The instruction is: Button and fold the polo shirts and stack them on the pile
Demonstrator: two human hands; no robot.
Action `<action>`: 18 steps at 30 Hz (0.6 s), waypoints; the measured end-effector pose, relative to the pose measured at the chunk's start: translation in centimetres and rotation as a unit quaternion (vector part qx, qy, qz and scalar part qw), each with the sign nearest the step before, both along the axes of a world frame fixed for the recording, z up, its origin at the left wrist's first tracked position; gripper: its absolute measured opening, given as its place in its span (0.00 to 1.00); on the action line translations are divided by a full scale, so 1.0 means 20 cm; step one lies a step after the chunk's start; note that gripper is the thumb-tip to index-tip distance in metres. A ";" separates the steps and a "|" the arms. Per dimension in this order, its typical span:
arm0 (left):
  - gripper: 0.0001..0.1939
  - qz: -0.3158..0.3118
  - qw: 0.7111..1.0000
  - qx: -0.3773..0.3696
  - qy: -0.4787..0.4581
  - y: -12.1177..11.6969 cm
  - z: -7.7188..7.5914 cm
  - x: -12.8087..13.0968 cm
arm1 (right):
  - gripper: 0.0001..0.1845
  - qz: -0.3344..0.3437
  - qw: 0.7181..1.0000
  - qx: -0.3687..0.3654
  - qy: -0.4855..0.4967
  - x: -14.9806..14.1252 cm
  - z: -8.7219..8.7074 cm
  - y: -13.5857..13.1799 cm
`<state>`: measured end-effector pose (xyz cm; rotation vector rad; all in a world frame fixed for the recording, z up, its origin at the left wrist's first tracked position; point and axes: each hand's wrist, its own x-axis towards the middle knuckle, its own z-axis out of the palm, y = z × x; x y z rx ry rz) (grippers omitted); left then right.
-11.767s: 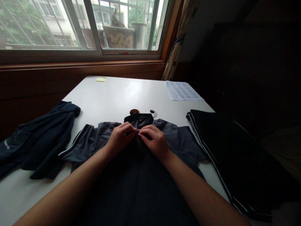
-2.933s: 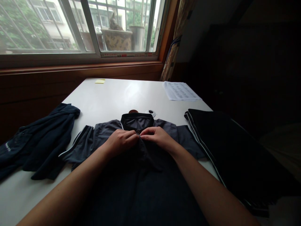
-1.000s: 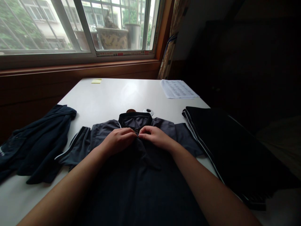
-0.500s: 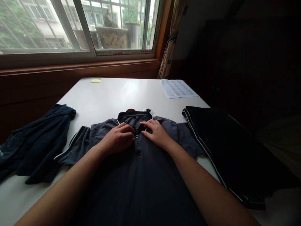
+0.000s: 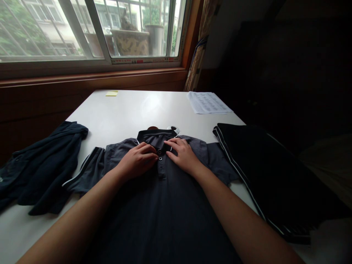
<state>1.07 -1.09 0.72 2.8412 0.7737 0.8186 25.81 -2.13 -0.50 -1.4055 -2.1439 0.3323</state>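
A dark grey polo shirt (image 5: 176, 209) lies spread face up before me, its collar (image 5: 144, 136) pointing away and its short sleeves out to the sides. My left hand (image 5: 139, 160) is closed at the left side of the collar opening, fingers curled against the fabric beside the ringed buttons (image 5: 160, 158). On the opposite side, my right hand (image 5: 183, 156) rests on the collar with thumb and index finger apart. White trim shows in that gap. The undersides of both hands are hidden.
On the white table (image 5: 132, 110), a dark navy garment (image 5: 52, 165) lies left and a folded black garment with white piping (image 5: 264, 172) right. Printed papers (image 5: 207, 102) and a yellow sticky note (image 5: 112, 93) are toward the back. Two round objects partly show behind the collar. A window (image 5: 137, 33) stands beyond.
Almost nothing differs. Both hands stay at the collar, with only tiny finger shifts, and the whole view has moved very slightly.
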 end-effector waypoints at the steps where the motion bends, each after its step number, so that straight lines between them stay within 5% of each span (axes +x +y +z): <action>1: 0.10 0.010 1.000 0.001 -0.001 0.00 0.00 0.00 | 0.23 -0.001 1.000 0.000 -0.001 0.00 0.00 0.00; 18: 0.13 0.046 0.999 0.023 -0.005 0.02 -0.04 -0.01 | 0.23 0.004 1.000 0.020 0.004 0.00 -0.02 0.01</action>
